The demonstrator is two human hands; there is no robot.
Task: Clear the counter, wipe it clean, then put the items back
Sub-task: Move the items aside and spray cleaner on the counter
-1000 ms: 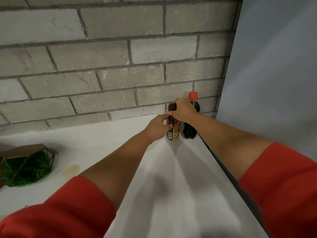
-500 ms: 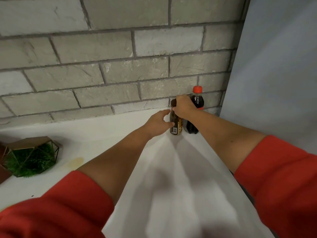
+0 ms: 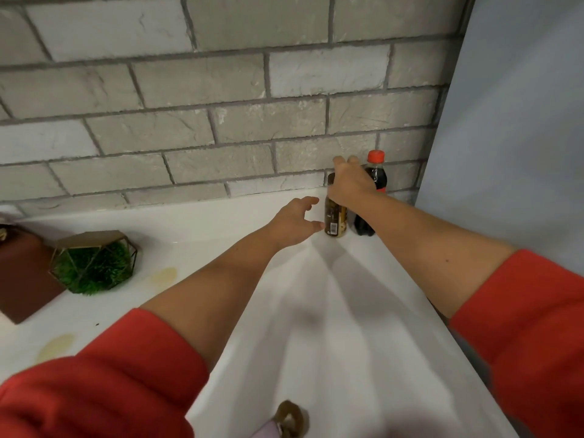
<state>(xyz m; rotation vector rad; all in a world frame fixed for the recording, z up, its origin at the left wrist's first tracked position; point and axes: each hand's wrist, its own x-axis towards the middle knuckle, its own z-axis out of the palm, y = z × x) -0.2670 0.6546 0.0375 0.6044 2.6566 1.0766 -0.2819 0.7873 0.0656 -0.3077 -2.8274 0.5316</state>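
Brown bottle: a small brown bottle (image 3: 335,218) with a dark lid and a yellow-brown label bearing a barcode stands upright on the white counter (image 3: 316,311), close to the grey brick wall (image 3: 221,121). All places below are given from it.
Cola bottle: a dark plastic cola bottle (image 3: 376,177) with a red cap stands upright just right of the brown bottle and slightly behind it. Whether they touch cannot be told.
Right hand: the right hand (image 3: 349,186) lies over the top of the brown bottle and hides most of the lid. Its fingers (image 3: 339,161) stretch up past the lid toward the wall, wrapped round nothing, with no hold on anything that shows.
Left hand: the left hand (image 3: 292,222) is just left of the brown bottle, level with the label. It is spread wide, fingers loosely curved, and empty. The thumb tip is right next to the label; contact cannot be told.
Sleeves: red sleeves (image 3: 110,374) cover both upper forearms.
Planter: a gold wire-frame planter (image 3: 93,263) holding green tufted foliage sits well left of the brown bottle and nearer the camera.
Box: a reddish-brown box (image 3: 22,273) sits farther left again, just beside the planter.
Stains: yellowish stains (image 3: 162,275) mark the counter, well left of the brown bottle.
Panel: a pale blue-grey panel (image 3: 521,121) rises to the right, beyond the cola bottle.
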